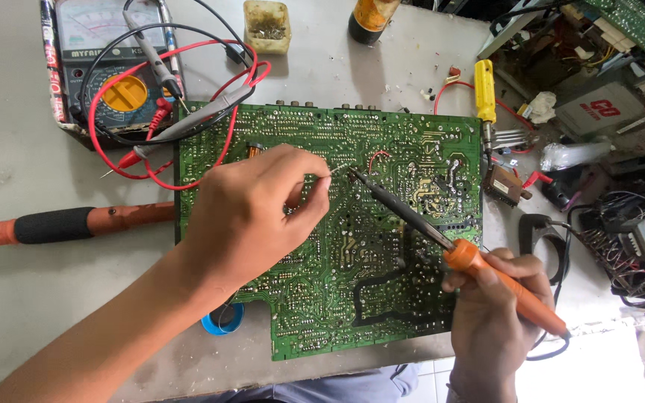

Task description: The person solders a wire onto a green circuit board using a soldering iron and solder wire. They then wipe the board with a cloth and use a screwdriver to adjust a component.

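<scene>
A thin solder wire (pixel 340 169) is pinched in the left hand (pixel 251 213), meeting rightward the soldering iron (pixel 442 239) gripped by the right hand (pixel 494 313) over the circuit board (pixel 412 149).

Electronics repair workshop. Evidence: large green circuit board (pixel 337 224) solder-side up on a worn grey desk (pixel 24 291), orange-handled soldering iron (pixel 479 265) on it, analog multimeter (pixel 106 60) with red and black test leads (pixel 181 127), orange-and-black screwdriver (pixel 61 224), yellow-handled tool (pixel 484 93), small tub of bits (pixel 266 26). Right side: opened chassis (pixel 599 97) with loose wiring and parts.
</scene>
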